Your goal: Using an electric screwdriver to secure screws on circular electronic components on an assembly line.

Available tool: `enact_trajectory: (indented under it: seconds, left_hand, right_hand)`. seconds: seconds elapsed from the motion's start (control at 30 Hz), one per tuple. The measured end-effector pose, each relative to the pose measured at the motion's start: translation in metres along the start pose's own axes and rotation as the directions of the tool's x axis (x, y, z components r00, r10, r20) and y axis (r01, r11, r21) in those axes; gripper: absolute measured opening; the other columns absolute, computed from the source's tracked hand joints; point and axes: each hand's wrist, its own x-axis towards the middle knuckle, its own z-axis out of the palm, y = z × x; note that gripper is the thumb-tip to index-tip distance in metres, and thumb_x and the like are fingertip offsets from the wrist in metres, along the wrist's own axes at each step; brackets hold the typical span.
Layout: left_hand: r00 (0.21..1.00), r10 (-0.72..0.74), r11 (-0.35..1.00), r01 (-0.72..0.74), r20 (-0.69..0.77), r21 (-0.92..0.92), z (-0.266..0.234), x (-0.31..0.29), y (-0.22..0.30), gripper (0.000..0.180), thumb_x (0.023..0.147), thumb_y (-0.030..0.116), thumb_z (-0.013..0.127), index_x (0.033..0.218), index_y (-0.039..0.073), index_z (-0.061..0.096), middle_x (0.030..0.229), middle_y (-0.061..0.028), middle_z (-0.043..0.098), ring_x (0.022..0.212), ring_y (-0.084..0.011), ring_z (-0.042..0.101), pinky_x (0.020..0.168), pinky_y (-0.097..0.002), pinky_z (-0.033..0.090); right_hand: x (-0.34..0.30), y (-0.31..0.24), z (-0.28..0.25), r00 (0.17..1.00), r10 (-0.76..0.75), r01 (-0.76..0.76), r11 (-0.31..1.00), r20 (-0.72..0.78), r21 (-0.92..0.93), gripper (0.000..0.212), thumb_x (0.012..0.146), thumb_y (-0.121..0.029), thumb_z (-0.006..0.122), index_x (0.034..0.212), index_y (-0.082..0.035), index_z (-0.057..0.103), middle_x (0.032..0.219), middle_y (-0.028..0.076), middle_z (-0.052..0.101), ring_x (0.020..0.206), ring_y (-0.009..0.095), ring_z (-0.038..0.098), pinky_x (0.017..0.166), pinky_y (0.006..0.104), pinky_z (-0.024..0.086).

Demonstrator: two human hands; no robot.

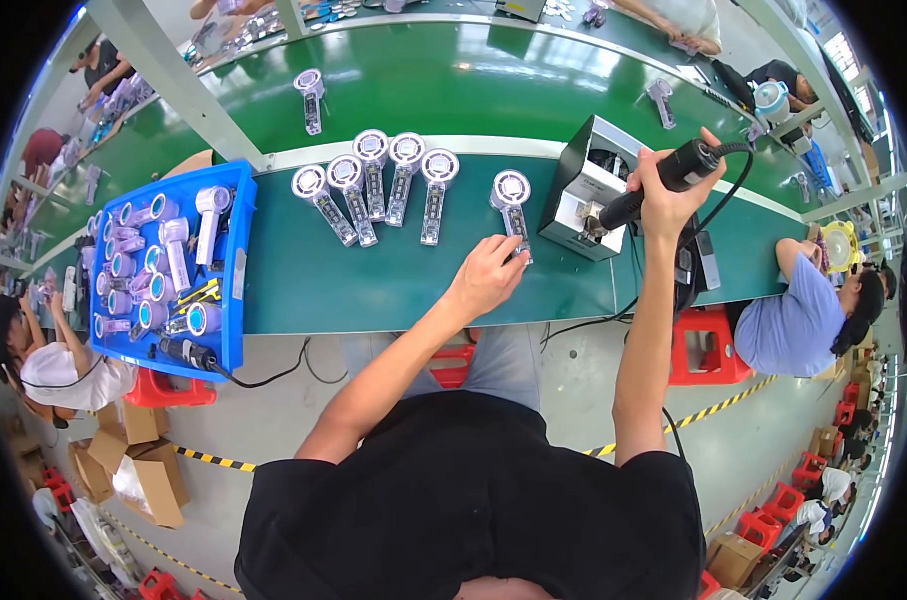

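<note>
My left hand (pixel 488 275) is closed over the lower end of a handheld fan (pixel 511 189) that lies on the green worktable, its round head pointing away from me. In my right hand (pixel 667 200) is a black corded electric screwdriver (pixel 689 164), tilted so its lower end points down-left at the open front of a box-shaped screw feeder (pixel 562 207). Where the bit ends is hard to make out. Left of the held fan, several similar purple-white fans (pixel 439 166) lie side by side, their handles showing inner parts.
A blue bin (pixel 237 285) at the left holds several fans and another black screwdriver (pixel 187 352). Beyond the table runs a shiny green conveyor (pixel 453 95) carrying a few fans (pixel 308 84). A metal post (pixel 163 80) stands behind the bin. Another person (pixel 798 315) sits at the right.
</note>
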Motion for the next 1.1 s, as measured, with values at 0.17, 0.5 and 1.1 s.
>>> enact_trajectory:
  seconds: [0.17, 0.5, 1.1]
  left_hand:
    - [1.000, 0.001, 1.000, -0.001, 0.000, 0.001, -0.001, 0.001, 0.000, 0.019, 0.078, 0.002, 0.073, 0.097, -0.001, 0.069, 0.106, -0.0135, 0.063, 0.091, -0.0280, 0.061, 0.080, -0.0394, 0.051]
    - [1.000, -0.003, 1.000, 0.003, 0.010, -0.005, 0.001, 0.001, -0.002, 0.019, 0.078, 0.003, 0.072, 0.096, -0.001, 0.069, 0.106, -0.0140, 0.063, 0.092, -0.0286, 0.060, 0.080, -0.0393, 0.050]
    - [1.000, -0.015, 1.000, 0.015, 0.007, -0.016, 0.002, 0.001, 0.000, 0.020, 0.077, 0.002, 0.074, 0.096, -0.002, 0.070, 0.107, -0.0161, 0.063, 0.089, -0.0304, 0.061, 0.077, -0.0397, 0.051]
  right_hand:
    - [0.002, 0.004, 0.002, 0.998, 0.059, -0.059, 0.998, -0.017, 0.001, 0.069, 0.084, 0.007, 0.072, 0.137, -0.010, 0.033, 0.067, 0.005, 0.057, 0.048, 0.013, 0.055, 0.048, 0.0271, 0.046]
    - [-0.004, 0.008, 0.001, 0.973, 0.229, -0.222, 0.951, -0.011, 0.215, 0.066, 0.087, 0.005, 0.070, 0.138, -0.012, 0.031, 0.071, 0.009, 0.056, 0.045, 0.018, 0.055, 0.043, 0.0332, 0.048]
    - [-0.068, 0.009, 0.034, 0.984, 0.121, -0.146, 0.967, 0.129, 0.209, 0.072, 0.082, 0.014, 0.066, 0.136, -0.012, 0.026, 0.070, 0.009, 0.061, 0.051, 0.016, 0.059, 0.050, 0.0289, 0.050]
